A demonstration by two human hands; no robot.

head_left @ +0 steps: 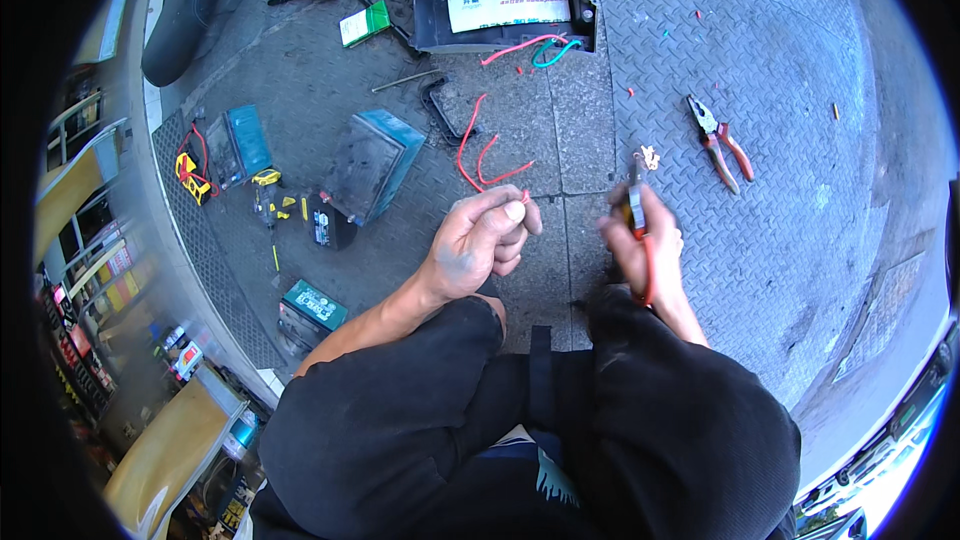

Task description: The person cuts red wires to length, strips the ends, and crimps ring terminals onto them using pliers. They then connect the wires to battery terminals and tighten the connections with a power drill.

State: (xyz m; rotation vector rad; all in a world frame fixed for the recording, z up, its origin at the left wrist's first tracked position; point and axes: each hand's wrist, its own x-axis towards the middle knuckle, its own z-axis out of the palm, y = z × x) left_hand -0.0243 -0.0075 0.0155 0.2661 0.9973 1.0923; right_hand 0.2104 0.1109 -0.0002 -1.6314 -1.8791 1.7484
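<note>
My left hand (480,240) is closed, thumb and forefinger pinching a short red wire end (525,197). Just above it, red wire lengths (462,155) lie on the floor. To its right, my right hand (645,240) grips a cutting tool (637,205) with red-orange handles, its jaws pointing away from me. Bare copper strands (648,158) show at or just beyond the jaws; whether they touch, I cannot tell. A second pair of pliers (730,150) with red-grey handles lies open farther right.
Batteries (380,160), a yellow-black drill (268,200) and a yellow tool (192,178) lie left. Ahead are an open black case (430,35), pink and green wires (545,58) and a green packet (365,25). Cluttered shelving (90,320) stands at far left; my knees (690,410) fill the lower view.
</note>
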